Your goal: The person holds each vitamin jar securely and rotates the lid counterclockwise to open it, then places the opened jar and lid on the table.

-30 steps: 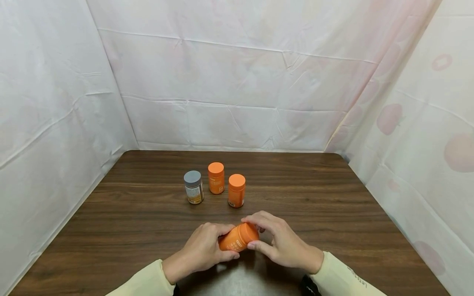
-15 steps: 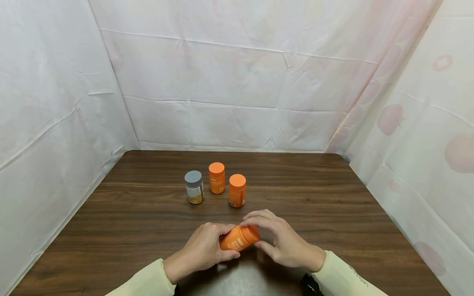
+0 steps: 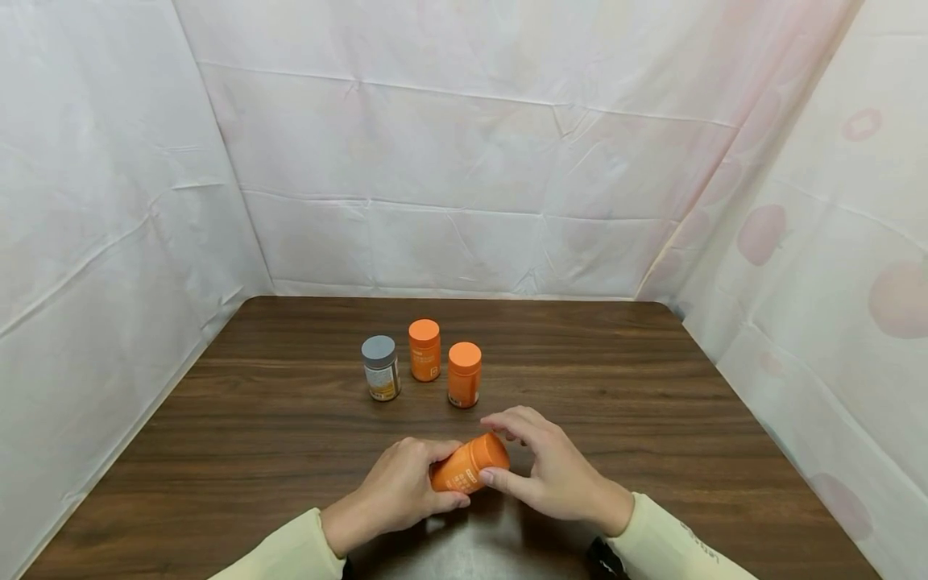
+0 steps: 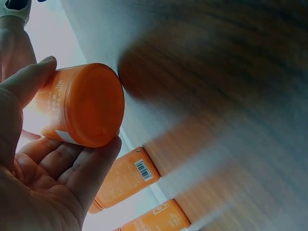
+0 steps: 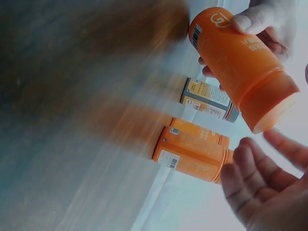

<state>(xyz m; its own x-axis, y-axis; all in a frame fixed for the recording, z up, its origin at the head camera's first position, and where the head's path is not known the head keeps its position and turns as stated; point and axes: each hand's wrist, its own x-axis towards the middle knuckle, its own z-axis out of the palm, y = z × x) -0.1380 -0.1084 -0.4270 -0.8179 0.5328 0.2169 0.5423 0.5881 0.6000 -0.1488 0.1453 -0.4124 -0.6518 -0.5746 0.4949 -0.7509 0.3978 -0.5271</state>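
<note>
My left hand (image 3: 403, 485) grips an orange pill bottle (image 3: 457, 470) by its body, thumb on one side and fingers on the other. The bottle is tilted, with its orange screw cap (image 3: 491, 453) pointing up and to the right. Around the cap lies my right hand (image 3: 554, 474), its thumb right at the cap's near edge and its fingers spread apart from it. In the right wrist view the fingertips (image 5: 246, 149) are loose beside the cap (image 5: 269, 102), which sits on the bottle. The left wrist view shows the bottle's round base (image 4: 98, 105).
Beyond the hands, two more orange bottles, a back one (image 3: 424, 351) and a right one (image 3: 464, 375), stand upright with caps on. A grey-capped bottle (image 3: 381, 369) stands to their left. Pale curtains (image 3: 464, 161) enclose the brown wooden table (image 3: 652, 387).
My right fingers first lay on the cap, then shifted over it, and now are lifted off and spread. The left hand keeps its grip on the bottle.
</note>
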